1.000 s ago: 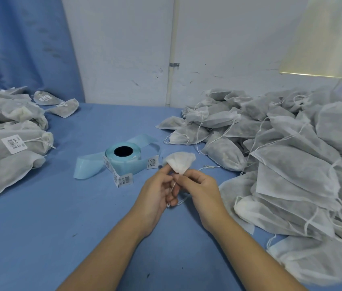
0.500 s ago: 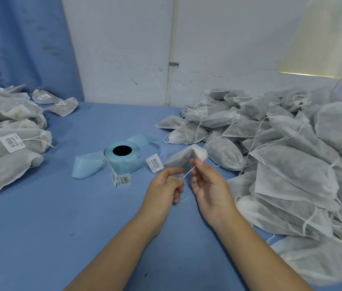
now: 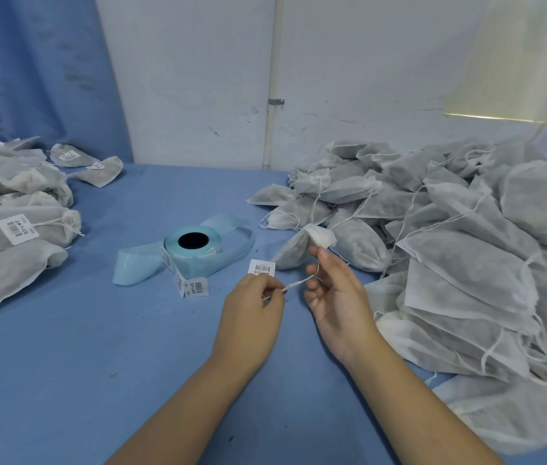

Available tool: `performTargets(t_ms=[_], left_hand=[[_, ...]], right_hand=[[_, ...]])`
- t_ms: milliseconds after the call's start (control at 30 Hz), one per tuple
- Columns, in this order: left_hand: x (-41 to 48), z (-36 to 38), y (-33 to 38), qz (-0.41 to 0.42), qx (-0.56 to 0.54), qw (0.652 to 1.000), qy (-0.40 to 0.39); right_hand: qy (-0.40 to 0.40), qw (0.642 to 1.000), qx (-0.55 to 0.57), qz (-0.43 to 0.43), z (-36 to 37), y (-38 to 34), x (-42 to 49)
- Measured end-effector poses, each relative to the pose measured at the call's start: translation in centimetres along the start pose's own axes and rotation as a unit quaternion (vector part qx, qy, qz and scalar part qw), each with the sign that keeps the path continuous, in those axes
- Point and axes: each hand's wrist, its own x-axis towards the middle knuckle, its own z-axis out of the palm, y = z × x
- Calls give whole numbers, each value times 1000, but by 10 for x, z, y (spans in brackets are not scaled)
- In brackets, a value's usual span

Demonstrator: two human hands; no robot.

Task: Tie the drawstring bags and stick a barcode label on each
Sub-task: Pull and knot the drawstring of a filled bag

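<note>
Blue-covered tabletop; white wall behind, blue curtain at far-left corner. Labelled bags heaped along left edge, untied pile along right edge, label roll mid-tabletop. Bag lies just beyond right grip, gathered neck raised at its fingertip. String runs from neck, looped round right grip's curled finger, to left grip, pinched tight on string's end. Loose label just beyond left grip.
</note>
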Motion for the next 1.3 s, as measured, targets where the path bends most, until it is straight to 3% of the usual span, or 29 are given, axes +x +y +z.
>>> performTargets(t_ms=[100,167,300,500,667,1000,1300], left_hand=[[2,-3,0,-53,-38,998,27],[7,-8,-2,-43,-23,998,41],[22,-12,-8,48,96,994,-4],[40,3,-10,54,324,941,-84],[42,2,-10,59,348,934,-49],[38,-33,-1,63,326,937,110],[43,-35,-10,135,426,887,112]], right_hand=[[-4,1000,11,9,-1,-1,1],[-8,999,26,18,-2,-1,1],[-13,999,47,18,-3,0,3],[-17,998,60,19,-4,0,5],[-17,997,66,18,-5,1,6],[-18,997,71,20,-4,1,5],[-24,997,71,15,-5,2,5]])
